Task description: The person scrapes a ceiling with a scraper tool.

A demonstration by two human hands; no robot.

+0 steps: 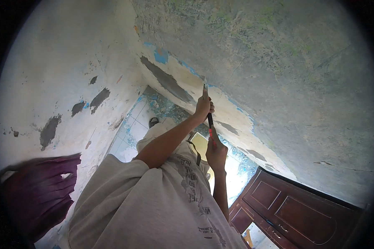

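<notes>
A long-handled scraper [210,120] with a metal blade and a black-and-red handle is held in both my hands. My left hand [203,108] is closed around its upper part, just below the blade. Lower down, my right hand [216,155] grips the red end of the handle. The blade [205,84] lies at the wall [270,79], by the ragged line where bare grey surface meets cream paint [232,108] with blue edges. Whether the blade's tip presses into the paint is too small to tell.
Paint flakes litter the tiled floor [131,124] along the wall's foot. A dark brown wooden cabinet [305,211] stands at lower right. Purple cloth [45,191] hangs at left by another wall [62,70] with grey bare patches. A yellowish object [200,144] is behind my arms.
</notes>
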